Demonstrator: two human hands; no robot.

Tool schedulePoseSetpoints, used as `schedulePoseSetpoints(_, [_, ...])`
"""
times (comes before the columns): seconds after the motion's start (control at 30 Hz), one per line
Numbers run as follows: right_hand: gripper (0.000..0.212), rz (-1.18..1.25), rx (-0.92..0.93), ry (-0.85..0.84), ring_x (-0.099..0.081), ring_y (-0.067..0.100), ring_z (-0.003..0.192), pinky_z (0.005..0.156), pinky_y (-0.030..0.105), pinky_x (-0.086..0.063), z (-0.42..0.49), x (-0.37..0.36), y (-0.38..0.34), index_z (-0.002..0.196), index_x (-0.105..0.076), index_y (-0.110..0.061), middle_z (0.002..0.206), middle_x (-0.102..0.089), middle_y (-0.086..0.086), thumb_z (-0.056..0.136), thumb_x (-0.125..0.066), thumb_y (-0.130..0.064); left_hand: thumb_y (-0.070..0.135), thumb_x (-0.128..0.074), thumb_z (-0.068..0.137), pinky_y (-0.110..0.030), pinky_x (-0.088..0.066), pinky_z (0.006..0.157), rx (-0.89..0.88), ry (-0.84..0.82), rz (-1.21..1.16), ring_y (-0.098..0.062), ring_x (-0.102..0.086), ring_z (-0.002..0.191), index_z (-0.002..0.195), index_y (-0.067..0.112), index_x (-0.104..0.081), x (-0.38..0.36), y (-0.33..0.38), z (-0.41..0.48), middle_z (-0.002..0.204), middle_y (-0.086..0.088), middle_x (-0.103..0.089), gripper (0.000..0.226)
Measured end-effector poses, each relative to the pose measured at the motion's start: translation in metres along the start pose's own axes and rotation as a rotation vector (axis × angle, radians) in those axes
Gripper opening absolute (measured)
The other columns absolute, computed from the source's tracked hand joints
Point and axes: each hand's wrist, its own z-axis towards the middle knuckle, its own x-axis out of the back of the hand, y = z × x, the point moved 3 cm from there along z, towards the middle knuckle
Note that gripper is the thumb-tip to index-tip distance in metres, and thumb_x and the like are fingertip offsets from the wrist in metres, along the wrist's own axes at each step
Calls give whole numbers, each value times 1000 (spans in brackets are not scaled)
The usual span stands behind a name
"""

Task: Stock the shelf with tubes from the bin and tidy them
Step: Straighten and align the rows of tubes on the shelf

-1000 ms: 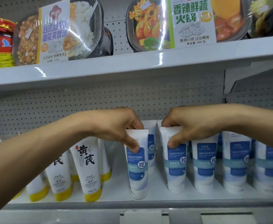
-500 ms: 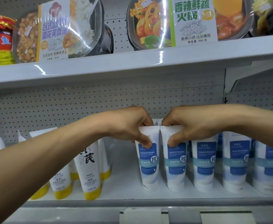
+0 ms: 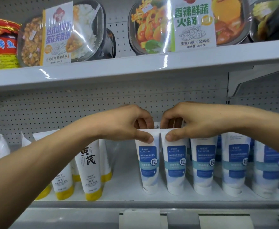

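A row of white tubes with blue labels stands cap-down on the white shelf [image 3: 127, 187]. My left hand [image 3: 127, 124] pinches the flat top of the leftmost blue tube [image 3: 148, 164], thumb in front and fingers behind. My right hand [image 3: 188, 123] pinches the top of the blue tube next to it [image 3: 176, 166] the same way. The two tubes stand upright side by side, nearly touching. More blue tubes [image 3: 203, 164] continue to the right. The bin is not in view.
White tubes with yellow caps [image 3: 89, 169] stand in a group at the left, with a gap of bare shelf between them and the blue row. The upper shelf [image 3: 135, 66] holds boxed ready meals [image 3: 172, 23] close overhead. A pegboard back wall is behind.
My left hand has slid its blue tube to the right, from standing apart and forward to upright against the tube in my right hand. My right hand has stayed in place.
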Motion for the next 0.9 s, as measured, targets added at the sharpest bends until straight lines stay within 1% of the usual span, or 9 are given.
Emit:
schedulePoseSetpoints(0.1, [29,-24,27,94,-60,-5,94,83,22,-52,-7,5,-2,111,-63,-35,104,-63,-22,85,-64,-48,52,-68,79,-16,-47,75,33,144,105,3,-59,94,115,36,-60,12,2,-18,103,19,-63,40])
schedulePoseSetpoints(0.17, [31,-35,53,147,-58,-6,96,82,19,-49,-11,7,-5,112,-62,-36,107,-62,-23,85,-62,-49,57,-64,78,-13,-43,74,44,223,105,7,-57,96,116,39,-59,19,0,-34,104,21,-62,42])
schedulePoseSetpoints(0.27, [31,-7,107,222,-58,-8,96,80,16,-46,-13,11,-14,110,-62,-38,106,-62,-25,82,-61,-52,61,-54,75,-18,-45,78,82,318,20,11,-58,94,111,38,-63,28,-9,-61,102,22,-65,43])
schedulePoseSetpoints(0.4, [24,27,173,267,-58,-10,94,77,13,-43,-8,9,-38,104,-63,-41,101,-63,-26,81,-61,-49,41,-60,88,-23,-49,86,163,366,-11,10,-60,92,104,37,-66,37,-32,-95,100,21,-68,18])
schedulePoseSetpoints(0.47, [23,31,192,275,-59,-10,93,79,14,-45,-1,6,-54,103,-64,-39,99,-64,-25,82,-62,-47,36,-60,90,-23,-50,87,190,370,-17,9,-61,93,104,37,-66,42,-45,-111,101,20,-68,16])
schedulePoseSetpoints(0.6, [21,17,203,276,-61,-7,92,83,17,-49,25,2,-82,105,-67,-35,99,-66,-22,86,-62,-43,33,-60,91,-22,-50,89,209,359,-11,8,-62,93,106,36,-68,55,-75,-134,101,19,-69,17])
schedulePoseSetpoints(0.77, [23,-30,122,267,-61,-9,88,75,9,-45,69,-1,-106,109,-70,-31,99,-67,-23,89,-61,-39,36,-60,91,-29,-52,92,145,267,20,3,-63,98,107,37,-69,68,-113,-133,104,17,-70,19])
schedulePoseSetpoints(0.83, [21,-43,95,234,-61,-10,88,74,9,-44,85,-4,-114,107,-70,-33,98,-66,-26,90,-60,-40,36,-59,92,-25,-50,92,103,205,33,4,-62,98,110,35,-69,72,-126,-126,106,17,-70,21])
schedulePoseSetpoints(0.9, [21,-39,60,201,-61,-9,89,78,13,-46,99,-9,-121,106,-69,-36,98,-66,-27,89,-60,-43,36,-58,93,-10,-46,87,65,124,59,10,-60,97,114,32,-67,73,-137,-114,109,19,-68,23])
